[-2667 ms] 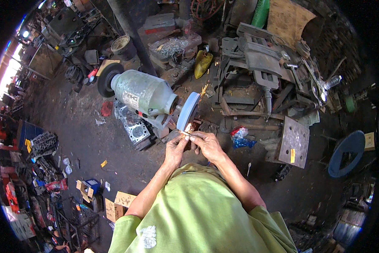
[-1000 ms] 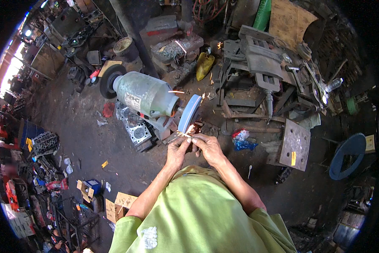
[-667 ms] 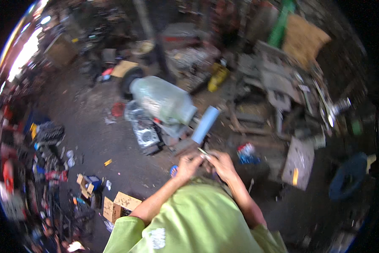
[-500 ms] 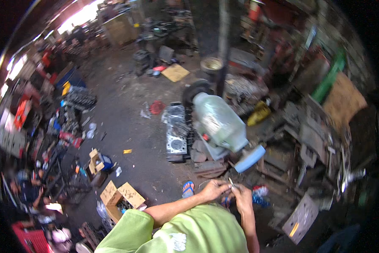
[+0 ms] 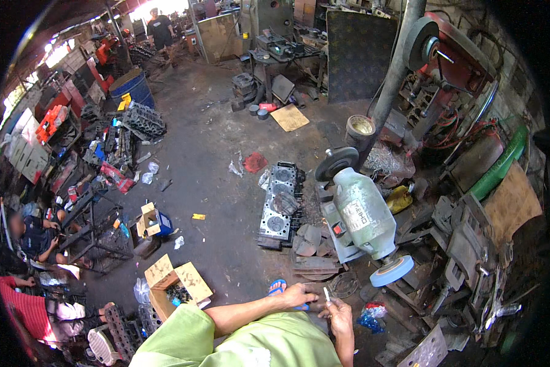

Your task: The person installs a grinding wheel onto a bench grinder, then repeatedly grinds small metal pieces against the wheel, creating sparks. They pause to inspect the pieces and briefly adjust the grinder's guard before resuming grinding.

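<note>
My right hand point(image 5: 338, 315) is in front of my body, its fingers closed on a short thin white stick point(image 5: 327, 293). The stick points up and slightly away from me; its exact kind is too small to make out. Just to the left is my left hand point(image 5: 297, 295), fingers curled together, apart from the right one. Whatever it may hold is too small to see. Beyond my hands stands a grey-green bench grinder point(image 5: 364, 211) with a pale blue grinding wheel point(image 5: 392, 271) at its near end.
A metal cylinder head point(image 5: 279, 207) lies left of the grinder. Scrap metal crowds the right side. An open cardboard box point(image 5: 162, 273) stands at the left. Two people point(image 5: 36, 235) point(image 5: 33, 306) are at the far left; another person point(image 5: 160, 32) stands at the back.
My view has swung, so the surroundings sit lower and more to the right. My hands, close together before, are now farther apart, and the white stick shows in the right one.
</note>
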The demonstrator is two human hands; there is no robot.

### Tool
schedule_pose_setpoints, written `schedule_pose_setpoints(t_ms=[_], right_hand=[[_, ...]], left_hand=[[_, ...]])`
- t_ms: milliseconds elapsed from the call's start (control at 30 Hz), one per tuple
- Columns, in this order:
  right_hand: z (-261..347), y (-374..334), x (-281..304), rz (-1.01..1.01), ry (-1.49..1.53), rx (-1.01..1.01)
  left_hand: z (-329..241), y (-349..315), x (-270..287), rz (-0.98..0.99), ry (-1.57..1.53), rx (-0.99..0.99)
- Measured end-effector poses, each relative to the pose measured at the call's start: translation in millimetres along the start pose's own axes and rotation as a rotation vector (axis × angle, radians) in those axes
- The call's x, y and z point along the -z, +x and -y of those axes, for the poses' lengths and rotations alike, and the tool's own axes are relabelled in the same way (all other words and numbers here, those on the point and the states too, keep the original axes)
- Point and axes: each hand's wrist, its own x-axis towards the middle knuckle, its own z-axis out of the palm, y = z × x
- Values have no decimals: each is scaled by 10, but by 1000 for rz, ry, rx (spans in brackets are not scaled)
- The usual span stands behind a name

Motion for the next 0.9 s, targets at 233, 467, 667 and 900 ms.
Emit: schedule_pose_setpoints(t_ms=[233, 467, 667, 900], right_hand=[[-153, 90, 313, -38, -46, -65], [-532, 156, 516, -96, -42, -27], [-859, 60, 686, -305, -130, -142], [-1925, -143, 969, -650, -41, -203]], left_hand=[[439, -4, 193, -258, -194, 114], [436, -157, 613, -404, -52, 89], [231, 8, 1619, -566, -188, 78], [-1448, 832, 3437, -894, 468, -299]])
